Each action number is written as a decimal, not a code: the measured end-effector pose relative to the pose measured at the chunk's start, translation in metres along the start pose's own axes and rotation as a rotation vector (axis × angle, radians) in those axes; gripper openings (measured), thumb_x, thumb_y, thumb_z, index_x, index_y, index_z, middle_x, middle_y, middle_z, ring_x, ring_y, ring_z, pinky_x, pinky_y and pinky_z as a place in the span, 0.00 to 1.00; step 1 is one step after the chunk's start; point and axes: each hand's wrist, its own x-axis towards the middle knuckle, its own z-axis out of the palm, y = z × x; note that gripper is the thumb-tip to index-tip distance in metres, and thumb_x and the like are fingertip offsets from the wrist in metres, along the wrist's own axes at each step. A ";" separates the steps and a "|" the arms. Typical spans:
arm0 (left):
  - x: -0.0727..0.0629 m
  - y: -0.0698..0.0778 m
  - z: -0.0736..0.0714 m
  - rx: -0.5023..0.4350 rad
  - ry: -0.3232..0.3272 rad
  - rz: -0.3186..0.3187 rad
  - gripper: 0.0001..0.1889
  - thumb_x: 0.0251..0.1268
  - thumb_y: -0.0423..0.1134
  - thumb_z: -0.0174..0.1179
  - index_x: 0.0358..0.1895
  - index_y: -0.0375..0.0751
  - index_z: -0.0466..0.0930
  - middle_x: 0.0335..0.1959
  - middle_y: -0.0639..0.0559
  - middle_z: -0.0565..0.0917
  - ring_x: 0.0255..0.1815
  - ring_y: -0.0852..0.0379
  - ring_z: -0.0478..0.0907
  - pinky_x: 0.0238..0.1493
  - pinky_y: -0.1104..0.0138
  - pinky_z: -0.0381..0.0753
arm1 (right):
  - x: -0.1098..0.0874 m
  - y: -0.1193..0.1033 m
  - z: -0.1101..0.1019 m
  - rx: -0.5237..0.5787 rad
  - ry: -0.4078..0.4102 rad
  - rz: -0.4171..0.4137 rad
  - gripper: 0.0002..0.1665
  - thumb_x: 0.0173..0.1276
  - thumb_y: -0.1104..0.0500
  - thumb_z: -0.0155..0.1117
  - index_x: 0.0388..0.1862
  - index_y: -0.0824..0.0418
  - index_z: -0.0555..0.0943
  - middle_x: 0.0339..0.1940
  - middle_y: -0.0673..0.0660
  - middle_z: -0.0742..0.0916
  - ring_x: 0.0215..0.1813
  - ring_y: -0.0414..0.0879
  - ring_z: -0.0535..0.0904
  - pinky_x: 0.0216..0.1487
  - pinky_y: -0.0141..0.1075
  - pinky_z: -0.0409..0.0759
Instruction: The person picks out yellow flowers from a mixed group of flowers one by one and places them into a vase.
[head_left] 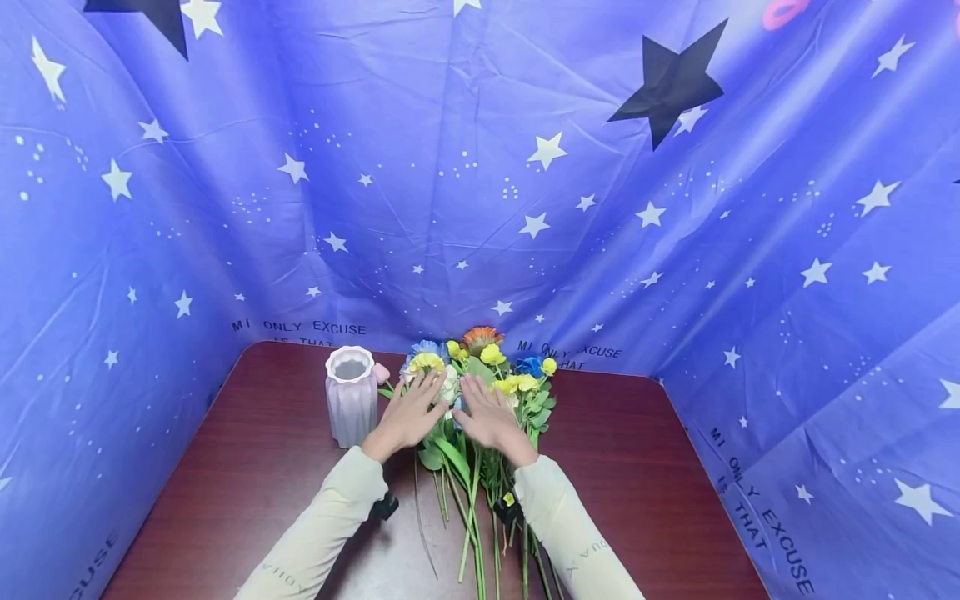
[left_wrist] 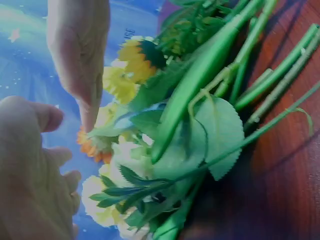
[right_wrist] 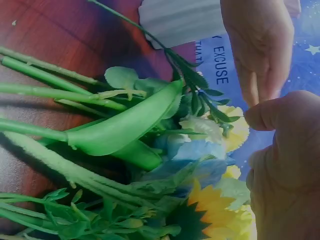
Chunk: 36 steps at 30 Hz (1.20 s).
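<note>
One fluted, pale lilac vase [head_left: 351, 412] is stood upright near the far left corner of a dark red wood-grain table [head_left: 622, 475]. Just to its right, a pink bud [head_left: 382, 372] is seen lying near the far edge. Next comes the left hand [head_left: 409, 417], held palm down over the flowers with its fingers straight and spread; its wrist is covered by a cream sleeve [head_left: 318, 529]. Beyond its fingertips are seen a blue-violet bloom [head_left: 423, 348] and, partly hidden, a white bloom [head_left: 451, 385]. At the middle of the far edge, an orange bloom [head_left: 482, 338] is laid farthest back. Below it, long green stems [head_left: 480, 550] are laid in a loose bundle toward the near edge. Over the bundle's right half, the right hand [head_left: 491, 417] is likewise held flat, fingers extended and nothing gripped. Whether petals are touched by either hand cannot be told. Farther right, a blue rose [head_left: 530, 366] is set beside a small yellow bloom [head_left: 549, 367]. Beyond the right edge, star-printed blue cloth [head_left: 817, 350] is hung.
</note>
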 end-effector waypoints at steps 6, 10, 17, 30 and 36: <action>-0.002 0.010 -0.021 -0.059 0.081 0.099 0.31 0.84 0.54 0.38 0.83 0.49 0.49 0.83 0.44 0.53 0.84 0.38 0.47 0.82 0.41 0.36 | -0.004 0.000 -0.009 0.046 0.019 -0.032 0.40 0.83 0.42 0.38 0.85 0.57 0.45 0.86 0.58 0.49 0.86 0.57 0.41 0.84 0.59 0.36; -0.005 0.021 -0.043 -0.052 0.169 0.167 0.32 0.82 0.51 0.46 0.82 0.50 0.52 0.82 0.46 0.57 0.82 0.39 0.53 0.83 0.42 0.37 | -0.008 0.004 -0.017 0.106 0.036 -0.060 0.40 0.82 0.43 0.42 0.84 0.57 0.48 0.86 0.58 0.52 0.86 0.59 0.41 0.83 0.62 0.37; -0.014 0.032 -0.081 0.019 0.335 0.199 0.41 0.69 0.56 0.59 0.81 0.48 0.56 0.80 0.48 0.63 0.81 0.43 0.59 0.83 0.44 0.31 | -0.020 0.007 -0.032 0.238 0.099 -0.074 0.38 0.80 0.51 0.51 0.83 0.60 0.54 0.84 0.60 0.58 0.86 0.59 0.42 0.83 0.61 0.33; -0.046 -0.021 -0.128 -0.292 0.402 -0.018 0.54 0.51 0.61 0.76 0.81 0.67 0.54 0.83 0.48 0.56 0.83 0.30 0.38 0.75 0.28 0.37 | -0.033 -0.014 -0.040 0.563 0.293 -0.018 0.24 0.74 0.59 0.60 0.66 0.67 0.78 0.60 0.64 0.86 0.57 0.59 0.84 0.60 0.51 0.83; -0.059 -0.057 -0.129 -0.447 0.431 0.000 0.55 0.49 0.49 0.81 0.80 0.64 0.57 0.79 0.48 0.66 0.82 0.36 0.55 0.76 0.32 0.53 | -0.029 -0.023 -0.039 0.604 0.279 0.007 0.16 0.71 0.62 0.63 0.54 0.66 0.85 0.44 0.63 0.91 0.45 0.54 0.87 0.41 0.39 0.85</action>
